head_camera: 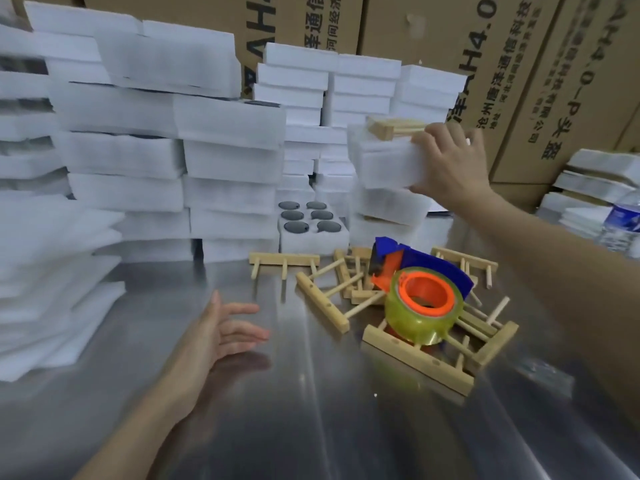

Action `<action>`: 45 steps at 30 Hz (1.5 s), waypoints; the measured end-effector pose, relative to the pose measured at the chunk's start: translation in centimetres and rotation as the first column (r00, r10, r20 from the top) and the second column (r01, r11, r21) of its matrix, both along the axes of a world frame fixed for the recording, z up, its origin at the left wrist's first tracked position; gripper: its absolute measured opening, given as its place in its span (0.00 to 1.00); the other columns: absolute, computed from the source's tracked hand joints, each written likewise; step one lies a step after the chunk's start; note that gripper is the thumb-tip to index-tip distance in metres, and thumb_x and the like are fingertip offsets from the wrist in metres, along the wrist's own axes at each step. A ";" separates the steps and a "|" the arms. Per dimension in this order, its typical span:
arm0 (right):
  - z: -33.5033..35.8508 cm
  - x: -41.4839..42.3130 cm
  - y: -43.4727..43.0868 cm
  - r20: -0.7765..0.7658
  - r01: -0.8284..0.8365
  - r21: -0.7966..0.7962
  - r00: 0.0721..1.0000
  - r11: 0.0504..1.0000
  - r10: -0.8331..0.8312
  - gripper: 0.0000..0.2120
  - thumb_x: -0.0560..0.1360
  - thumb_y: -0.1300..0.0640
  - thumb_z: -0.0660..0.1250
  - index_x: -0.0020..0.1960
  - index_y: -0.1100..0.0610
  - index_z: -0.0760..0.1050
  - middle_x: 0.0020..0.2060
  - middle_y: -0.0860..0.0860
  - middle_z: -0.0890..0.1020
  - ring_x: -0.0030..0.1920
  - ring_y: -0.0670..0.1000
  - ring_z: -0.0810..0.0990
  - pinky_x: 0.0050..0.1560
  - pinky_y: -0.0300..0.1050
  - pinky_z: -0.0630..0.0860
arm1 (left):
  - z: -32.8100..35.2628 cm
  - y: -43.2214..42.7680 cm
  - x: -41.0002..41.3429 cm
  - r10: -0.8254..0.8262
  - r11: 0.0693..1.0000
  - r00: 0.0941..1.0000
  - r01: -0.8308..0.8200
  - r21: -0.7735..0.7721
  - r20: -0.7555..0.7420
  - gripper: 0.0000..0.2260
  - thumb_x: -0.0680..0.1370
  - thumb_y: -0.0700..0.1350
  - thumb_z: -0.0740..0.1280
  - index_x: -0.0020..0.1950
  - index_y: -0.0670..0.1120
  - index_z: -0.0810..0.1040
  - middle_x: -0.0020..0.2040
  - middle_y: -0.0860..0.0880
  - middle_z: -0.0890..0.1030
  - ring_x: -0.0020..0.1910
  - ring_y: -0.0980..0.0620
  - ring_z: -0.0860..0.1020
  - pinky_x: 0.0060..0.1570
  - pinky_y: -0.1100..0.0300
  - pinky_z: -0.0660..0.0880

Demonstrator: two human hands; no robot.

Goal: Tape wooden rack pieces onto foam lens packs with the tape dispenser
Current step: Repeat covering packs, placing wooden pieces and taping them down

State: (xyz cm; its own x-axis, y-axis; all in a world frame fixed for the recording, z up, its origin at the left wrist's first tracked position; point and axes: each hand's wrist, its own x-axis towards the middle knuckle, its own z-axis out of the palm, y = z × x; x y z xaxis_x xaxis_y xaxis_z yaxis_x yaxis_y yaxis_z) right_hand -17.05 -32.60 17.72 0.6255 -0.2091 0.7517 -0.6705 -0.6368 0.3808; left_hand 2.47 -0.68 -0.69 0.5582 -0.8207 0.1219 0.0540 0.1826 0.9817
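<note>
My right hand [446,161] grips a white foam lens pack [384,164] with a wooden rack piece [394,128] on top of it, held up at the top of a short foam stack at the right. My left hand [221,334] hovers open over the steel table [242,427], palm turned inward, holding nothing. The tape dispenser [415,289], blue and orange with a yellowish tape roll, lies on a heap of loose wooden rack pieces [415,355]. An uncovered foam pack [311,226] with dark lenses in its holes sits behind the heap.
Tall stacks of foam packs [145,150] fill the left and back of the table. Cardboard boxes [519,64] stand behind them. A water bottle [623,216] and more foam sheets are at the far right.
</note>
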 end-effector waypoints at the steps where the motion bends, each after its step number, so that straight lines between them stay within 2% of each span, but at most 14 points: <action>1: 0.4 0.5 -1.2 -0.022 0.051 0.015 0.998 0.999 -0.051 0.35 0.61 0.52 0.79 0.63 0.60 0.69 0.58 0.60 0.74 0.58 0.61 0.72 0.56 0.59 0.64 | -0.1 -0.1 0.1 -0.003 1.000 1.000 0.003 0.002 0.000 0.32 0.73 0.63 0.48 0.54 0.39 0.78 0.41 0.34 0.83 0.44 0.43 0.83 0.48 0.53 0.76; 4: 1.0 2.2 -3.9 0.002 0.147 0.060 0.989 0.987 -0.148 0.33 0.62 0.54 0.78 0.62 0.59 0.68 0.57 0.59 0.73 0.57 0.60 0.70 0.57 0.58 0.63 | -0.6 -0.1 0.3 -0.035 0.999 0.999 0.034 0.030 0.011 0.33 0.73 0.63 0.47 0.54 0.37 0.78 0.41 0.33 0.83 0.44 0.42 0.83 0.47 0.53 0.77; 12: -2.6 4.0 -7.7 0.032 0.176 0.272 0.981 0.946 -0.191 0.32 0.68 0.50 0.74 0.66 0.59 0.65 0.61 0.59 0.68 0.61 0.61 0.67 0.57 0.59 0.67 | -1.1 -0.1 0.5 -0.059 0.997 0.997 0.057 0.047 0.046 0.34 0.74 0.63 0.47 0.53 0.38 0.80 0.41 0.35 0.83 0.46 0.42 0.83 0.44 0.61 0.79; 17: -1.8 4.0 -7.5 0.060 0.130 0.254 0.987 0.959 -0.149 0.31 0.66 0.55 0.76 0.63 0.61 0.67 0.58 0.60 0.70 0.58 0.62 0.69 0.47 0.56 0.70 | -0.8 -0.1 0.2 -0.061 0.997 0.997 0.059 0.043 0.049 0.33 0.74 0.61 0.48 0.51 0.36 0.80 0.40 0.34 0.82 0.41 0.43 0.83 0.40 0.63 0.79; 20: -2.4 4.5 -7.0 0.083 0.117 0.280 0.986 0.953 -0.146 0.29 0.67 0.55 0.76 0.63 0.62 0.68 0.59 0.61 0.70 0.59 0.62 0.69 0.54 0.58 0.71 | -0.6 -0.1 0.1 -0.062 0.998 0.997 0.060 0.030 0.037 0.33 0.74 0.61 0.48 0.51 0.35 0.80 0.40 0.34 0.82 0.41 0.44 0.83 0.39 0.63 0.79; 25: -1.7 4.4 -6.3 -0.011 0.179 0.415 0.981 0.892 -0.192 0.33 0.70 0.50 0.75 0.68 0.60 0.64 0.64 0.60 0.66 0.66 0.62 0.64 0.71 0.68 0.55 | -0.6 0.1 0.1 -0.061 0.998 0.997 0.060 0.025 0.046 0.33 0.74 0.62 0.48 0.50 0.35 0.80 0.40 0.35 0.83 0.41 0.45 0.83 0.40 0.63 0.79; 28: 0.4 5.0 -4.6 -0.075 0.247 0.348 0.969 0.904 -0.236 0.32 0.75 0.38 0.62 0.67 0.62 0.65 0.65 0.60 0.67 0.68 0.60 0.64 0.72 0.68 0.46 | -0.5 0.1 0.2 -0.049 0.999 0.998 0.049 0.025 0.034 0.33 0.75 0.62 0.48 0.50 0.36 0.80 0.40 0.35 0.83 0.42 0.44 0.83 0.40 0.63 0.79; 31: 0.7 8.2 -0.7 -0.016 0.072 0.215 0.997 0.974 -0.070 0.22 0.76 0.48 0.59 0.64 0.61 0.69 0.60 0.61 0.72 0.62 0.61 0.70 0.67 0.60 0.62 | -0.3 0.1 0.3 -0.036 0.999 0.999 0.036 0.032 0.005 0.32 0.75 0.62 0.49 0.51 0.37 0.79 0.40 0.36 0.83 0.44 0.44 0.83 0.41 0.61 0.79; 33: -0.7 11.0 2.1 -0.108 -0.045 0.439 0.989 0.897 0.102 0.18 0.76 0.54 0.60 0.64 0.57 0.69 0.60 0.59 0.74 0.57 0.60 0.73 0.54 0.52 0.69 | -0.2 0.1 0.3 -0.028 0.999 1.000 0.029 0.030 -0.006 0.32 0.74 0.62 0.50 0.51 0.37 0.79 0.40 0.36 0.83 0.44 0.44 0.83 0.43 0.59 0.79; 34: -1.9 12.3 3.0 -0.233 0.024 0.581 0.963 0.814 0.138 0.19 0.77 0.56 0.59 0.67 0.55 0.68 0.62 0.58 0.73 0.58 0.59 0.73 0.52 0.49 0.70 | -0.1 0.1 0.2 -0.025 0.999 1.000 0.025 0.026 -0.011 0.31 0.74 0.62 0.50 0.50 0.37 0.79 0.40 0.36 0.83 0.44 0.44 0.83 0.44 0.58 0.79; 36: -4.7 14.5 4.1 -0.506 0.277 0.683 0.847 0.676 0.164 0.25 0.79 0.59 0.55 0.76 0.49 0.58 0.72 0.55 0.65 0.67 0.58 0.69 0.61 0.49 0.69 | 0.1 0.1 0.1 -0.014 1.000 1.000 0.015 0.024 -0.025 0.31 0.76 0.61 0.48 0.49 0.37 0.79 0.39 0.36 0.83 0.42 0.45 0.83 0.46 0.56 0.78; 38: -7.2 15.8 4.2 -0.653 0.426 0.634 0.741 0.646 0.153 0.31 0.78 0.64 0.49 0.77 0.44 0.52 0.77 0.51 0.56 0.74 0.57 0.61 0.65 0.48 0.65 | 0.1 0.0 0.1 -0.005 1.000 0.999 0.006 0.024 -0.032 0.30 0.80 0.59 0.46 0.49 0.37 0.79 0.39 0.36 0.83 0.42 0.45 0.83 0.47 0.54 0.76; 41: -10.0 16.5 4.1 -0.587 0.404 0.621 0.807 0.672 0.057 0.35 0.76 0.64 0.52 0.77 0.40 0.49 0.78 0.53 0.51 0.75 0.62 0.54 0.69 0.62 0.61 | 0.3 0.1 -0.2 -0.001 1.000 1.000 0.001 0.020 -0.020 0.30 0.79 0.59 0.47 0.49 0.38 0.79 0.40 0.36 0.83 0.43 0.44 0.82 0.48 0.54 0.76; 45: -11.9 17.1 3.4 -0.529 0.406 0.646 0.849 0.646 -0.005 0.31 0.78 0.59 0.59 0.76 0.43 0.52 0.75 0.56 0.57 0.73 0.64 0.57 0.68 0.74 0.55 | 0.0 0.1 -0.1 -0.017 0.999 1.000 0.016 0.027 0.022 0.29 0.75 0.61 0.50 0.47 0.39 0.80 0.39 0.37 0.84 0.41 0.45 0.83 0.44 0.59 0.78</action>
